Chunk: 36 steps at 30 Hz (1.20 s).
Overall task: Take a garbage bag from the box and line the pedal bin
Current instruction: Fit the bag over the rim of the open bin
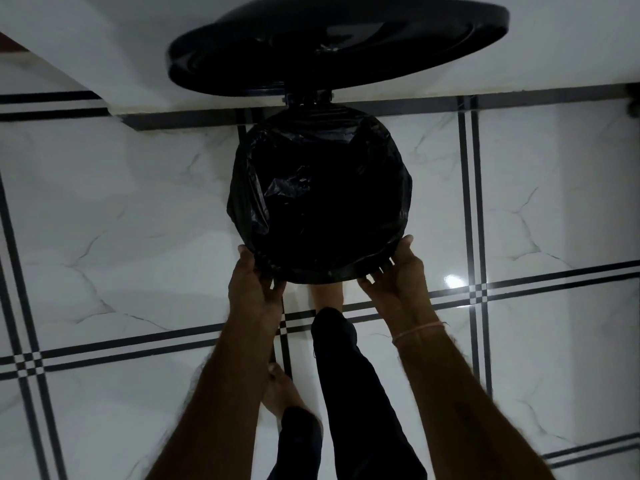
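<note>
Garbage bag (pixel 322 202), black, lines pedal bin (pixel 308 98), edge folded over rim. Lid (pixel 339 43) raised. Left hand (pixel 256 282), right hand (pixel 394 271) each grip bag edge at near rim. Bare foot (pixel 327 296) under bin front.

No legible txt, labels or nos. anywhere — pic's dark.

Glossy black garbage bag (pixel 322 195) with grey highlights on creases, black pedal bin lid (pixel 339 43), white floor tiles (pixel 121 220) with faint grey marble veining, paired black border lines crossing in small checks, plain white wall (pixel 86 36), black trousers (pixel 356 393), thin pinkish-orange wrist band (pixel 415 330)
</note>
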Motion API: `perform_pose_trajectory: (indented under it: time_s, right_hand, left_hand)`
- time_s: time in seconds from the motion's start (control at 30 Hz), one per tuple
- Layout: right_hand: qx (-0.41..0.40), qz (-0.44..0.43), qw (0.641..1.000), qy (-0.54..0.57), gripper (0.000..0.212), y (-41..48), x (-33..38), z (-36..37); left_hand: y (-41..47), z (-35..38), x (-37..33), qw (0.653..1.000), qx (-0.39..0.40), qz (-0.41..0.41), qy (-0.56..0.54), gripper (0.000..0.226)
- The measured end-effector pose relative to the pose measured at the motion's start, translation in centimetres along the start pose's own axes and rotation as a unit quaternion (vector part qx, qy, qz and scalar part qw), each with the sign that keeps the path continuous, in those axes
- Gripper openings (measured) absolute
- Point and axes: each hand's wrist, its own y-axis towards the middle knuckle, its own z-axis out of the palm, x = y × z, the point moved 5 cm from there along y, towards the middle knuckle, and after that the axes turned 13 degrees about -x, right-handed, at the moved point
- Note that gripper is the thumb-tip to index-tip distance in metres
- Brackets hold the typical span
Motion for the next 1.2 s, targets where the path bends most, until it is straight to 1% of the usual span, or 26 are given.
perform_pose_trajectory:
  time_s: [0.07,0.1,0.13,0.2,0.23,0.3,0.37,0.4,0.47,0.53,0.57,0.6,0.63,0.67,0.7,0.73,0.77,0.8,0.87,0.9,0.93,1.0,1.07,1.1,1.17,1.2]
  right_hand:
    - [-0.003,-0.012,1.0,-0.024,0.044,0.1,1.4,0.4]
    - [-0.007,-0.016,0.999,-0.04,0.043,0.2,2.2,0.7]
    - [-0.01,-0.015,0.999,-0.051,0.042,0.5,2.7,0.8]
    - [-0.007,-0.001,0.998,-0.062,0.039,1.0,3.2,0.7]
    - [-0.001,0.002,0.997,-0.072,0.039,1.0,3.5,0.6]
    - [0.005,-0.001,0.995,-0.1,0.05,1.1,4.2,0.4]
    - [-0.006,0.0,0.994,-0.113,0.065,1.6,4.9,0.6]
    - [-0.003,-0.005,0.992,-0.122,0.066,1.7,5.4,0.9]
    - [0.005,-0.023,0.99,-0.141,0.056,1.8,6.1,1.6]
    - [-0.014,-0.043,0.983,-0.18,0.042,1.5,6.4,1.9]
    - [-0.045,-0.099,0.973,-0.203,0.035,1.5,7.1,2.1]
    - [-0.081,-0.187,0.951,-0.233,0.031,1.7,8.1,2.2]
    - [-0.114,-0.293,0.911,-0.266,0.033,1.6,9.3,2.8]
    - [-0.13,-0.38,0.866,-0.297,0.037,1.3,10.3,3.7]
    - [-0.126,-0.43,0.833,-0.323,0.04,0.9,11.1,5.2]
    - [-0.108,-0.454,0.812,-0.351,0.042,0.7,11.5,6.9]
    - [-0.087,-0.456,0.799,-0.382,0.045,0.6,11.7,8.6]
    - [-0.067,-0.448,0.792,-0.41,0.049,0.8,11.9,10.1]
    - [-0.065,-0.439,0.775,-0.45,0.053,1.7,12.1,12.1]
    - [-0.072,-0.441,0.765,-0.463,0.054,2.1,12.2,12.7]
    - [-0.076,-0.439,0.76,-0.474,0.055,2.7,12.2,13.0]
    - [-0.071,-0.418,0.765,-0.484,0.058,4.2,12.4,13.1]
    - [-0.057,-0.38,0.796,-0.468,0.055,5.1,13.1,13.0]
    - [-0.047,-0.375,0.802,-0.462,0.052,5.2,13.5,13.2]
    - [-0.012,-0.395,0.794,-0.462,0.043,5.0,14.0,14.3]
    - [0.006,-0.405,0.789,-0.462,0.04,4.9,14.2,15.1]
  left_hand:
    - [0.3,0.0,-0.2,1.0,0.008,-0.013,-0.003,0.028]
    - [0.3,0.2,-0.6,1.0,0.013,-0.012,-0.001,0.027]
    - [0.3,0.4,-1.0,1.0,0.017,0.004,0.008,0.032]
    - [0.2,1.0,-2.3,0.997,0.02,0.06,0.045,0.051]
    - [0.2,1.2,-2.8,0.994,0.017,0.083,0.071,0.054]
    - [0.7,1.2,-3.5,0.988,0.008,0.107,0.112,0.048]
    - [1.1,0.8,-3.8,0.99,0.007,0.094,0.11,0.039]
    - [1.2,0.8,-3.7,0.991,0.012,0.082,0.105,0.037]
    - [1.4,0.7,-3.6,0.993,0.007,0.066,0.099,0.03]
    - [1.7,0.7,-4.2,0.991,-0.036,0.079,0.098,0.019]
    - [1.9,0.7,-4.9,0.987,-0.072,0.109,0.098,0.015]
    - [2.1,0.8,-5.7,0.977,-0.108,0.155,0.101,0.016]
    - [2.2,1.2,-6.7,0.964,-0.133,0.207,0.105,0.015]
    - [1.9,2.1,-7.6,0.952,-0.133,0.254,0.11,0.01]
    - [1.4,3.4,-8.4,0.943,-0.114,0.288,0.118,0.011]
    - [1.2,4.7,-9.0,0.936,-0.087,0.315,0.13,0.025]
    - [1.3,5.8,-9.4,0.929,-0.057,0.333,0.152,0.037]
    - [1.3,6.8,-9.9,0.916,-0.034,0.359,0.176,0.042]
    - [2.2,8.0,-10.7,0.892,-0.008,0.395,0.22,0.041]
    - [3.1,8.2,-11.0,0.888,0.0,0.396,0.233,0.042]
    - [3.5,8.4,-11.2,0.893,0.007,0.38,0.243,0.043]
    - [4.5,8.4,-11.6,0.902,0.02,0.34,0.267,0.048]
    - [4.7,8.6,-12.2,0.902,0.034,0.326,0.282,0.046]
    - [4.5,8.9,-12.6,0.899,0.048,0.333,0.281,0.043]
    - [3.2,10.5,-13.4,0.899,0.113,0.333,0.261,0.039]
    - [2.6,11.6,-13.6,0.891,0.137,0.34,0.269,0.037]
